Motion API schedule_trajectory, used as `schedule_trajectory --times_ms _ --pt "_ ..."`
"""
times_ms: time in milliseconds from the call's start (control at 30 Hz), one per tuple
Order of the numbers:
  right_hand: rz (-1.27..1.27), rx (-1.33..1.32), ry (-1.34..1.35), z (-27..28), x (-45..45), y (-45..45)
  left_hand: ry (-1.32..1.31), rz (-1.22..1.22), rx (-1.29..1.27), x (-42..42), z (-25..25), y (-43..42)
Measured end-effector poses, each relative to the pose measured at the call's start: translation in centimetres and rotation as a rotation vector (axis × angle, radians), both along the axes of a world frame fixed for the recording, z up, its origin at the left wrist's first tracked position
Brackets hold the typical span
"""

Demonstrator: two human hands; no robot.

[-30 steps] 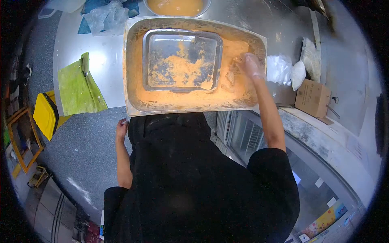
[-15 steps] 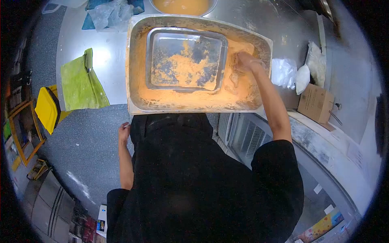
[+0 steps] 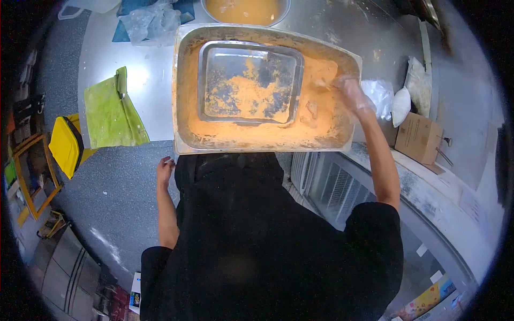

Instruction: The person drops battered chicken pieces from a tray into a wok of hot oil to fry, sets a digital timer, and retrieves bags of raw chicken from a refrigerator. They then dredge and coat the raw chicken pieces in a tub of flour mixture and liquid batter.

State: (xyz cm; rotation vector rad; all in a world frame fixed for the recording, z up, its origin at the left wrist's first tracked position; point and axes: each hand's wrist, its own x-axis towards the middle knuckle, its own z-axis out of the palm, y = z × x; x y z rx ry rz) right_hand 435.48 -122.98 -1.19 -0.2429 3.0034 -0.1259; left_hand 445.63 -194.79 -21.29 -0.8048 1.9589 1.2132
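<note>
A large metal tub (image 3: 184, 128) holds orange powder (image 3: 235, 134) and a smaller rectangular metal tray (image 3: 251, 96) dusted with the same powder. Over the tub's right end is my right hand (image 3: 353, 93), blurred by motion and in what looks like a clear glove; whether it holds anything cannot be made out. Powder-coated pieces (image 3: 311, 108) lie to the left of that hand, between it and the tray. My left hand (image 3: 165, 170) hangs beside my body below the tub's left front corner, its fingers curled and their tips hard to see.
Behind the tub stands a round bowl (image 3: 243, 12) of orange liquid. A green cloth (image 3: 113, 112) lies at the left, with crumpled plastic (image 3: 150, 22) behind it. White plastic bags (image 3: 378, 97) and a cardboard box (image 3: 417, 138) are at the right. A yellow bin lid (image 3: 64, 147) sits beside the table.
My right hand has moved away from the coated pieces toward the tub's right wall. My left hand stays by my side. The whole view has shifted slightly.
</note>
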Motion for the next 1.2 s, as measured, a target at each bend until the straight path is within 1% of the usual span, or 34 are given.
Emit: schedule_trajectory --times_ms 33,67,133,167,233,333,367,400,467,533,600,700,733,767,800,867,933,1033,1100,1133,1167,1200 --pt "0.026 -0.022 0.068 0.9 -0.1 -0.1 -0.006 0.009 0.004 -0.4 0.1 -0.1" --pt "-0.040 -0.109 0.048 3.5 -1.0 -1.8 -0.007 0.027 0.008 -0.6 0.2 -0.1" --pt "-0.164 -0.291 -0.008 11.3 -3.9 -6.9 0.005 0.054 -0.014 -0.6 1.0 0.3" --pt "-0.197 -0.335 0.016 13.0 -5.3 -8.0 0.027 0.048 -0.011 -0.5 0.8 0.1" --pt "-0.270 -0.421 0.066 15.5 -7.5 -9.6 0.074 0.029 -0.002 0.3 -0.2 -0.6" --pt "-0.205 -0.367 0.224 16.1 -13.0 -11.6 0.055 0.099 -0.001 1.6 -0.2 -0.7" --pt "-0.211 -0.401 0.208 16.0 -14.9 -13.0 0.051 0.119 0.009 1.9 -0.3 -0.8" --pt "-0.215 -0.434 0.191 15.8 -17.0 -14.3 0.048 0.116 -0.021 2.2 0.5 -0.6" --pt "-0.044 -0.231 0.276 11.6 -21.9 -14.9 0.051 0.169 -0.026 3.6 0.4 -0.9" --pt "-0.035 -0.301 0.137 9.4 -24.7 -18.0 0.060 0.232 -0.008 5.2 0.5 -1.3" --pt "-0.039 -0.079 0.062 4.1 -28.4 -19.0 0.073 0.309 0.034 7.0 0.9 -1.5" --pt "0.210 0.387 -0.129 1.4 -29.9 -20.5 0.030 0.358 0.012 10.3 -0.3 -2.3" --pt "0.219 0.349 -0.095 -0.4 -30.3 -20.0 0.008 0.353 -0.036 10.7 0.4 -2.0" --pt "0.229 0.312 -0.062 -2.1 -30.6 -19.4 0.003 0.385 -0.031 11.6 0.0 -2.2" --pt "0.275 0.369 -0.056 -2.4 -30.8 -19.3 -0.003 0.416 -0.024 12.7 -0.8 -2.3" --pt "0.258 0.293 -0.071 -0.6 -30.6 -20.2 -0.003 0.448 -0.012 13.7 -1.1 -2.1" --pt "0.127 0.025 -0.105 3.0 -30.1 -20.9 0.015 0.444 -0.001 13.8 -0.6 -1.8" --pt "0.185 -0.016 -0.023 6.1 -30.3 -20.1 0.046 0.483 0.063 15.1 -4.0 -3.2" --pt "0.128 -0.101 0.048 9.4 -29.2 -20.4 0.064 0.591 0.230 16.2 -8.1 -5.0" --pt "0.095 -0.143 0.085 11.3 -28.6 -20.5 0.073 0.640 0.314 16.1 -9.1 -5.5" --pt "0.055 -0.185 0.069 13.4 -28.1 -20.7 0.061 0.564 0.225 15.2 -8.2 -5.4" --pt "0.013 -0.228 0.053 15.5 -27.7 -21.0 0.049 0.486 0.136 13.6 -6.0 -5.1"
